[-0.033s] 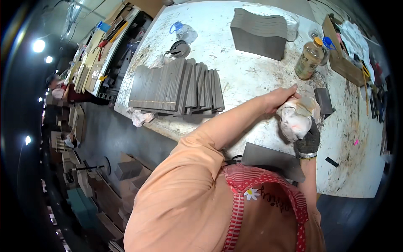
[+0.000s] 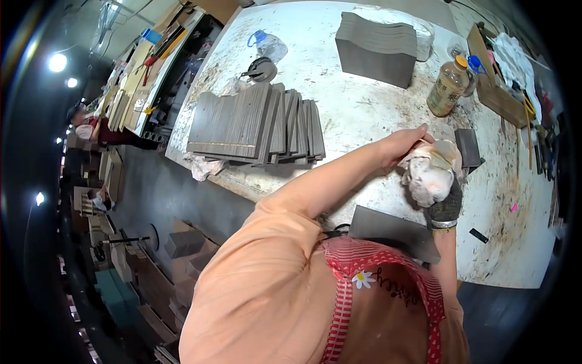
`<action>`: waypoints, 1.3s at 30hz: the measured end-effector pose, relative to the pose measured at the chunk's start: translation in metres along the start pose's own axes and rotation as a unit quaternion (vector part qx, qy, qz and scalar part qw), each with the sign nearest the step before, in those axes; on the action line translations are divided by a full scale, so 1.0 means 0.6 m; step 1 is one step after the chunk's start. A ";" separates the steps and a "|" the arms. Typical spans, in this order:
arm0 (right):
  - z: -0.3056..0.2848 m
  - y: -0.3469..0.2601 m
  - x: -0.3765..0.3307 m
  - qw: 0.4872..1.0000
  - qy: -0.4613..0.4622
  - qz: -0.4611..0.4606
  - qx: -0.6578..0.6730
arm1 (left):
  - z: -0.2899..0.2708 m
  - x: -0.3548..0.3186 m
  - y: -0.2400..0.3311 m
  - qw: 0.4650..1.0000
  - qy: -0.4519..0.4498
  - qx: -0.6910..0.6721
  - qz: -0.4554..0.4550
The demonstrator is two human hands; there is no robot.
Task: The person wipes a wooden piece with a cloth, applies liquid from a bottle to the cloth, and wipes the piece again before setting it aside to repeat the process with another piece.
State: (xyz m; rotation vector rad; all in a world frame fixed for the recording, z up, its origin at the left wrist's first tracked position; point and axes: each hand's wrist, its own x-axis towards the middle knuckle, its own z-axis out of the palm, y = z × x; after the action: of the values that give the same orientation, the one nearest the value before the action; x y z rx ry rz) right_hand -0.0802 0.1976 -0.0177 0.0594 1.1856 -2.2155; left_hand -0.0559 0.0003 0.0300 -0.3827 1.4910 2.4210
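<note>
A bunched white rag (image 2: 429,176) with yellowish stains is between my hands over the right part of the table. My bare left hand (image 2: 405,144) grips its far left edge, one finger sticking out beyond it. My right hand (image 2: 446,203), in a dark grey glove, is closed on the near right side of the rag, which hides most of its fingers. A grey board (image 2: 394,232) lies at the near table edge, against my apron. Just right of the rag sits a small dark grey block (image 2: 467,148).
Grey wood-grain boards (image 2: 227,124) lie stacked at left; a stack of wavy-topped grey pieces (image 2: 376,51) stands at the back. A bottle with an orange cap (image 2: 447,88) stands near a cardboard box (image 2: 497,91). A black tape roll (image 2: 262,70) lies behind the boards. Another person (image 2: 91,130) is far left.
The rag has shifted very slightly and its folds look a little different between my hands. Otherwise little differs.
</note>
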 end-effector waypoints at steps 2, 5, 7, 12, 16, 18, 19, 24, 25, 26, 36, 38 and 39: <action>-0.021 0.001 0.019 0.996 -0.029 0.028 0.077 | -0.015 -0.062 -0.001 0.983 0.050 0.137 0.109; -0.075 0.010 0.037 0.996 -0.051 -0.076 -0.024 | -0.033 -0.232 0.023 0.938 0.045 0.342 0.009; -0.070 -0.005 0.052 0.939 -0.092 0.180 0.278 | -0.061 -0.317 -0.018 0.853 -0.059 0.512 0.085; 0.042 -0.018 0.008 0.921 -0.175 0.136 0.319 | -0.011 -0.333 -0.093 0.849 -0.009 0.507 0.149; 0.053 -0.038 0.011 0.965 -0.082 0.124 0.214 | -0.015 -0.329 -0.100 0.883 -0.001 0.458 0.099; 0.050 -0.047 0.016 0.978 -0.055 0.016 0.200 | -0.015 -0.321 -0.103 0.915 -0.010 0.397 0.076; 0.049 -0.050 0.015 0.979 -0.002 -0.064 0.192 | -0.013 -0.314 -0.101 0.921 -0.008 0.384 0.060; 0.024 -0.085 -0.013 0.966 0.003 -0.050 0.252 | -0.038 -0.275 -0.097 0.807 -0.094 0.554 0.184; 0.021 -0.084 -0.012 0.967 0.007 -0.055 0.250 | -0.041 -0.267 -0.100 0.760 -0.101 0.599 0.231; 0.020 -0.087 -0.005 0.965 0.009 -0.089 0.248 | -0.042 -0.255 -0.103 0.737 -0.087 0.604 0.290; -0.022 -0.231 -0.163 0.950 0.083 -0.276 -0.121 | -0.039 -0.221 -0.135 0.890 -0.042 0.399 0.215; -0.062 -0.252 -0.199 0.840 0.166 -0.347 -0.383 | -0.022 -0.215 -0.136 0.910 -0.061 0.348 0.216; 0.017 -0.252 -0.228 0.876 0.174 -0.262 -0.365 | -0.003 -0.221 -0.130 0.937 -0.031 0.272 0.218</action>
State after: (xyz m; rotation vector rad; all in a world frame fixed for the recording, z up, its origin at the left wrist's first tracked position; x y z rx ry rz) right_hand -0.0485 0.3196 0.1430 -0.2073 2.4132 -2.0597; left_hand 0.0959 0.0202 0.0126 0.1616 2.3119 2.1296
